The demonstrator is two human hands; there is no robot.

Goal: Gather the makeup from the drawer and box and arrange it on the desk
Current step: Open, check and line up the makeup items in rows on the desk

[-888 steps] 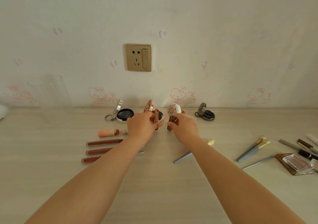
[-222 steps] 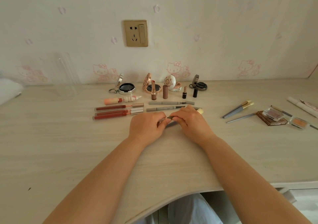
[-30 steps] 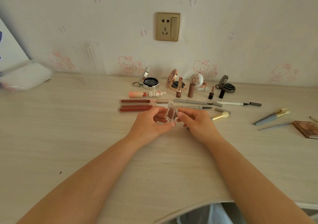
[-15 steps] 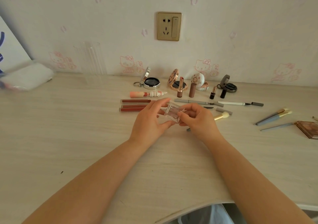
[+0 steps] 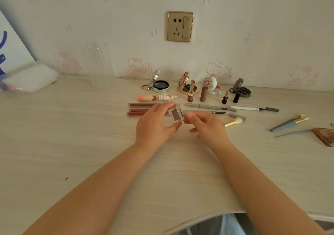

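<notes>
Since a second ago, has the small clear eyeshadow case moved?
Yes. The eyeshadow case has tipped back, pan now facing up, in the left hand, still just below the lip gloss tubes.

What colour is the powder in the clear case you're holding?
Muted brown, in the clear case held by the left hand; head view.

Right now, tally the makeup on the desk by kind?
Compacts: 4
Lipsticks: 2
Lip gloss tubes: 3
Brushes: 4
Pens: 3
Palettes: 1
Clear case, in left hand: 1
Total: 18
</notes>
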